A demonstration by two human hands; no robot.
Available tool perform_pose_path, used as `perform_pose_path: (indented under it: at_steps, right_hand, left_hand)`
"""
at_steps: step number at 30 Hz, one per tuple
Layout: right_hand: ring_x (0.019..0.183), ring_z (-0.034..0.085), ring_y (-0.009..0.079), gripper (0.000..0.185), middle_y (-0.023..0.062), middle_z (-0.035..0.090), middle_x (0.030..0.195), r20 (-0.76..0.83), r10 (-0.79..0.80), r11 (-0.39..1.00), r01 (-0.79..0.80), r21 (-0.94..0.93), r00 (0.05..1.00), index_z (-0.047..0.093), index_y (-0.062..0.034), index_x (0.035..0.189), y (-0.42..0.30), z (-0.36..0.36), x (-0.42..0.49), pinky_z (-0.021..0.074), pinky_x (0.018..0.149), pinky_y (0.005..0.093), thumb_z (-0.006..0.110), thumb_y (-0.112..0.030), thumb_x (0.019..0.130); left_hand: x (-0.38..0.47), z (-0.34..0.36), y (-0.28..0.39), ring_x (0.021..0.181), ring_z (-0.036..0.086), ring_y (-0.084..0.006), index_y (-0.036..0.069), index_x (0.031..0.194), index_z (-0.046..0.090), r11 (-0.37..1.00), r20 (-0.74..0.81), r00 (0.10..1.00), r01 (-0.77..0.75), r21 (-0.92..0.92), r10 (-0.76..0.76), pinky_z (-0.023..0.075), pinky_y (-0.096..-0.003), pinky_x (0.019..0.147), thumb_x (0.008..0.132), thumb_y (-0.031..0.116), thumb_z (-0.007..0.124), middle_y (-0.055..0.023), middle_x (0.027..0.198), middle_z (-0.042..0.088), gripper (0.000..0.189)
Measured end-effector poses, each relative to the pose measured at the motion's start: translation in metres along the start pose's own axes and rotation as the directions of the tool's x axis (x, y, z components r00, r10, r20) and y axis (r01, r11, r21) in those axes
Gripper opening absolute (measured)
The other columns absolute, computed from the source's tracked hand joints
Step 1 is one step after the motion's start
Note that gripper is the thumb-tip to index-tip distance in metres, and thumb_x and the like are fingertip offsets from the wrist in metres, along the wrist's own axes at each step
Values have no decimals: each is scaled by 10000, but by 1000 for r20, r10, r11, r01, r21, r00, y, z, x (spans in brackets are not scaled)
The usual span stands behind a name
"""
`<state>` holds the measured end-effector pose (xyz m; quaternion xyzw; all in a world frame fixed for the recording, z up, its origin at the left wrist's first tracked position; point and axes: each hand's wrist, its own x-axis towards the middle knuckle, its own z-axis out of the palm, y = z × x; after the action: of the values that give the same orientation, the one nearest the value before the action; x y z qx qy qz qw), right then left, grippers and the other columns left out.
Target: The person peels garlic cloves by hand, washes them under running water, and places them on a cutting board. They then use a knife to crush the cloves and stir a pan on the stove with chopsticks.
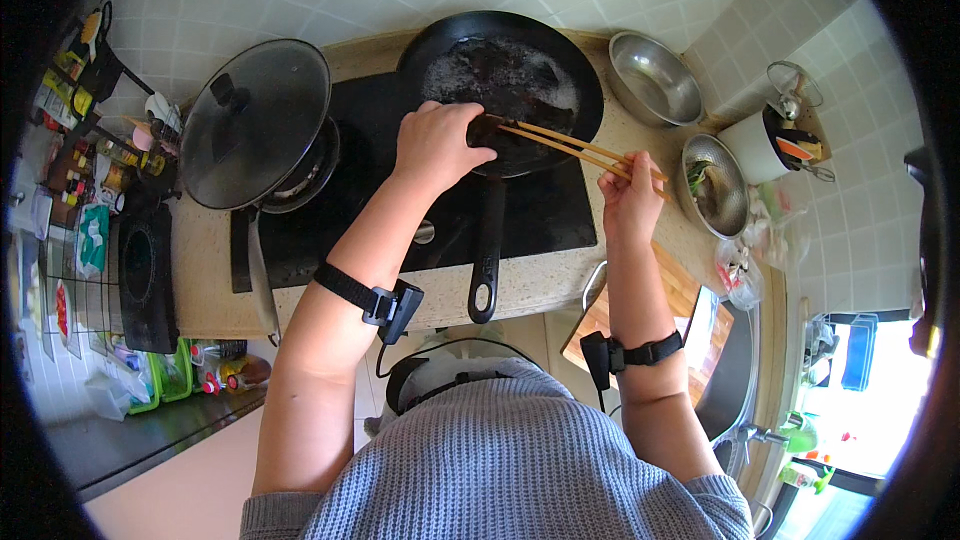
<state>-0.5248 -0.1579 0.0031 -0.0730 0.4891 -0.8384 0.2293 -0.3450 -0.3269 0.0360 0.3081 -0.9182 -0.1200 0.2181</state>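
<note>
A black frying pan (591, 82) rests on the black cooktop (360, 240), whitish foam or bubbles spread over dark contents inside it. Over the pan's near rim, my left hand (439, 142) grips a small dark object (484, 131); its kind is hard to tell, and my fingers partly hide it. My right hand (632, 191) holds a pair of wooden chopsticks (574, 146) to the right of the pan. Their tips reach left to the dark object. The pan's long handle (489, 255) points toward me between my forearms.
At the left stands a second pan under a glass lid (262, 127). Right of the frying pan are a steel bowl (652, 79) and another metal bowl (712, 187) with food inside. A white utensil holder (754, 142) stands by the wall. A wooden cutting board (675, 277) lies over the sink (731, 367).
</note>
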Motion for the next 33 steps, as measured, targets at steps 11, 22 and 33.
perform_pose_path:
  at_steps: [11,22,33]
  right_hand:
    - [521,542,151,192,76,545,713,14,-6,999,7,-32,1000,517,-48,874,-1,3,-2,508,475,278,518,-237,907]
    - [530,547,152,204,83,551,727,19,-44,994,46,-94,999,534,-22,891,2,7,-1,518,489,269,529,-225,904]
    - [586,496,73,155,17,550,690,372,-334,707,491,-508,866,591,13,920,-30,17,15,413,536,199,569,-137,889]
  left_hand:
    - [13,15,-10,813,604,-236,100,802,683,997,-40,998,-53,57,56,424,-384,732,749,132,634,-69,783,661,79]
    - [15,14,-16,941,571,-279,53,954,637,999,-80,996,-45,8,45,435,-394,813,749,256,666,-132,983,620,290]
    - [-53,-9,-19,1067,520,-283,49,1060,600,919,-235,964,24,-394,-126,392,-369,933,804,174,630,-125,1106,588,286]
